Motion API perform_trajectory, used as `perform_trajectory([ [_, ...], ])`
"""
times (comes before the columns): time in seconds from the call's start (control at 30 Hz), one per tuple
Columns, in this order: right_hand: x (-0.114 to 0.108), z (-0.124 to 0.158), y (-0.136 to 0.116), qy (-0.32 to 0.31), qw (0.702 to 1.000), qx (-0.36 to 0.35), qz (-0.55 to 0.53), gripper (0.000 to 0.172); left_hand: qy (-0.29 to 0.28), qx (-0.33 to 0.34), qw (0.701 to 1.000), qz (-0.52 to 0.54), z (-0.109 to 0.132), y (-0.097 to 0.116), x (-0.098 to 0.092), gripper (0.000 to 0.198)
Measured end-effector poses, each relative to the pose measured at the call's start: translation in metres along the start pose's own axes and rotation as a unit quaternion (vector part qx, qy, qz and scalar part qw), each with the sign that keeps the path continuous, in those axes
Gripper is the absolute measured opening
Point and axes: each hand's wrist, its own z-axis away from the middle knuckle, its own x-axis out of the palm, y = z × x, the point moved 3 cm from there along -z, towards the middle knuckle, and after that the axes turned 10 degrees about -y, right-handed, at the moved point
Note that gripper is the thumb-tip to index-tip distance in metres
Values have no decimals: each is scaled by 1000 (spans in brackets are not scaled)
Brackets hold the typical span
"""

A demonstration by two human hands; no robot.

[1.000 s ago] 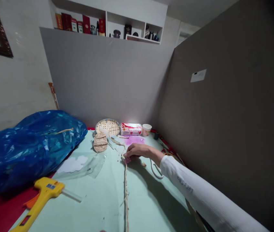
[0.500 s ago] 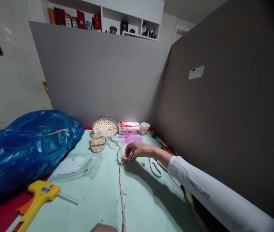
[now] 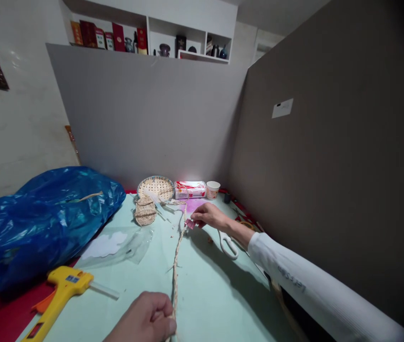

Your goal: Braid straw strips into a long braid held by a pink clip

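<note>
We see 2 bare hands working on a braided cord (image 3: 176,266), which runs lengthwise down a pale green tabletop (image 3: 145,280). Our left hand (image 3: 144,317), at the bottom edge, has its thumb and fingers closed on the near end of the cord. Our right hand (image 3: 212,216), farther off, pinches a pink scrap (image 3: 189,223) against the far part of the cord.

Writing appears in several places, little of it legible. Dark lettering runs along our white sleeve (image 3: 287,275), too blurred to read with confidence. The yellow glue gun (image 3: 67,282), lying at left, carries a small blue label whose text we cannot make out. Red print covers a white package (image 3: 197,190) at the back, beside a paper cup (image 3: 213,190); its characters are too small. A white card (image 3: 282,109) on the right panel bears a dark mark.

Compared with 0.5 seconds earlier, our left hand has risen well into view, where only its top edge showed. The right hand and pink scrap have moved slightly farther away, and the cord now slants from lower left to upper right. The glue gun and package stay in place.
</note>
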Motion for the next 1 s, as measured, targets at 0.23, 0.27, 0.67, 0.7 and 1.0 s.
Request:
perform_trajectory([
  [0.23,-23,14,-1,42,998,16,-52,23,33,27,996,-80,-7,3,-19,22],
  [0.27,-24,17,0,43,997,17,-62,23,34,30,995,-85,-9,3,-21,22],
  [0.67,53,51,7,-38,983,40,-176,14,34,76,990,-117,-45,10,-26,19],
  [0.7,56,51,7,-39,981,38,-184,14,31,76,989,-122,-46,11,-25,19],
  [1.0,56,54,2,-38,971,13,-236,25,11,61,991,-120,-41,12,-20,12],
])
